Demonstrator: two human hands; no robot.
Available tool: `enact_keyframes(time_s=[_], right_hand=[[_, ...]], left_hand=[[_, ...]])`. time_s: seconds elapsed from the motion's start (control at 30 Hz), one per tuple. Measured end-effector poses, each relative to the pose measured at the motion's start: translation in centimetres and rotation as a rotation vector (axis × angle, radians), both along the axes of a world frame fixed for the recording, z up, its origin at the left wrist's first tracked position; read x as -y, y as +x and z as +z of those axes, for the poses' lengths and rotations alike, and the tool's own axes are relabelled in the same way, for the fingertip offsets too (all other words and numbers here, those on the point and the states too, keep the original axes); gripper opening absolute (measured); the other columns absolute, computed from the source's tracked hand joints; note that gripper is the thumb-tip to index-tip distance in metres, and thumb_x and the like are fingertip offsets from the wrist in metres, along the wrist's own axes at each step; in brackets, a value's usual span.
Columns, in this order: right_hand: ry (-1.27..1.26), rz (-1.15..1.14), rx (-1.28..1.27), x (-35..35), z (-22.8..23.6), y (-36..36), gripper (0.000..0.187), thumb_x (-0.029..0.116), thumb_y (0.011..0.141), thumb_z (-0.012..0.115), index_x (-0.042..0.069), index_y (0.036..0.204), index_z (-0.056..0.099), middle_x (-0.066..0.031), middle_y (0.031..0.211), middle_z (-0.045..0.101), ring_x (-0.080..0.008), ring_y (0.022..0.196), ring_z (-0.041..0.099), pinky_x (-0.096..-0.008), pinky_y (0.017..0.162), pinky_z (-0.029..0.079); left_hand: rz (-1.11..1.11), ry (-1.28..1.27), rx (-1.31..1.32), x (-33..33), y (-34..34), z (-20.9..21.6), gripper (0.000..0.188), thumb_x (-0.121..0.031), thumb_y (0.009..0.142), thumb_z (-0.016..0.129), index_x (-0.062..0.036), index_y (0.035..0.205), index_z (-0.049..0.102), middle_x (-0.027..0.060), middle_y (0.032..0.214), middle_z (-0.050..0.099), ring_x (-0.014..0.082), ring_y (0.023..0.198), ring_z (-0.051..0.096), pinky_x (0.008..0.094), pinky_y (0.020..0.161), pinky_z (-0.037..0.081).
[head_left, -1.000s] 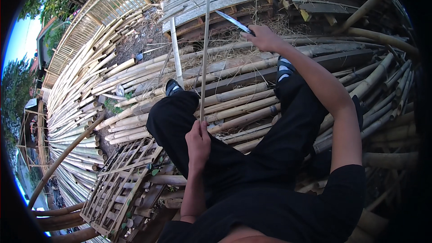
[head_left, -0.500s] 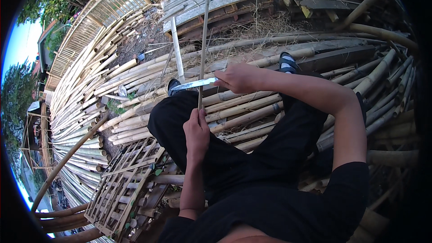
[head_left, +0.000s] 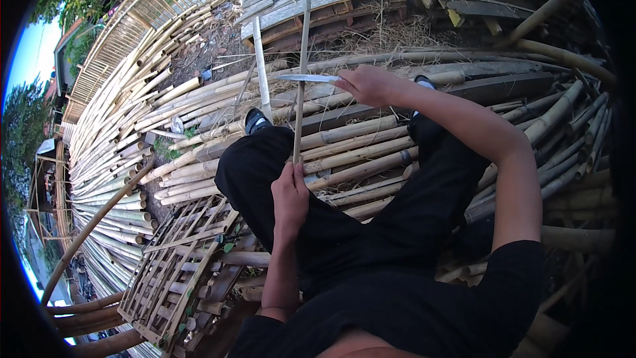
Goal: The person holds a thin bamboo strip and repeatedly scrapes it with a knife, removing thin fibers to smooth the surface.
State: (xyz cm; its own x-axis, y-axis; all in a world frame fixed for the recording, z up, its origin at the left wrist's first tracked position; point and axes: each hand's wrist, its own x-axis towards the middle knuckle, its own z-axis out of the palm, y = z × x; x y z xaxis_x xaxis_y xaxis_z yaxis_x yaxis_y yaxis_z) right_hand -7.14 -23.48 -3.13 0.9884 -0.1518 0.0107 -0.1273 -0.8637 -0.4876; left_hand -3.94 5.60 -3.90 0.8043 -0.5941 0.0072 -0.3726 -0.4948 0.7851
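My left hand (head_left: pixel 290 192) is closed around the lower end of a long thin bamboo strip (head_left: pixel 303 59), which rises away from me past the top of the view. In my right hand (head_left: pixel 371 85) is a knife (head_left: pixel 308 78), its handle hidden by the fingers. The pale blade lies across the strip, well beyond my left hand, and points left. Whether the edge bites into the bamboo I cannot tell. Another flat pale strip (head_left: pixel 261 73) leans just left of the one I hold.
Bamboo poles (head_left: pixel 358 152) lie between and beyond my legs, with many more stacked at left (head_left: pixel 109 159). A slatted wooden platform (head_left: pixel 331 0) stands ahead. A lattice bamboo panel (head_left: pixel 175 272) sits at lower left, and a bamboo fence (head_left: pixel 156 3) runs behind.
My right hand has moved the knife away from me along the strip, and the blade now looks narrower, turned more edge-on. My left hand keeps nearly the same place.
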Motion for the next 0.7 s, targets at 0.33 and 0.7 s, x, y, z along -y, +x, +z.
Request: enact_keyframes(time_s=[0.33,0.7], right_hand=[[-0.119,0.252,0.177,-0.8,-1.8,1.1,0.030,0.034,0.095,0.048,0.005,0.087,0.051,-0.0186,0.060,0.056,-0.0404,0.059,0.058,-0.0486,0.053,0.043],[-0.102,-0.795,0.152,17.5,-1.6,-1.5,0.050,0.046,0.099,0.032,0.003,0.102,0.058,-0.0233,0.088,0.065,-0.0415,0.089,0.062,-0.0507,0.076,0.049]], left_hand=[[-0.006,0.049,0.113,2.4,0.6,0.5,0.026,-0.016,0.099,0.045,0.0022,0.082,0.052,0.0177,0.058,0.050,0.0287,0.048,0.049,0.0384,0.048,0.036],[-0.039,-0.080,-0.215,-3.6,-0.8,-0.6,0.024,-0.020,0.101,0.042,-0.0034,0.087,0.054,0.0027,0.054,0.040,0.0109,0.043,0.039,0.0271,0.040,0.029]])
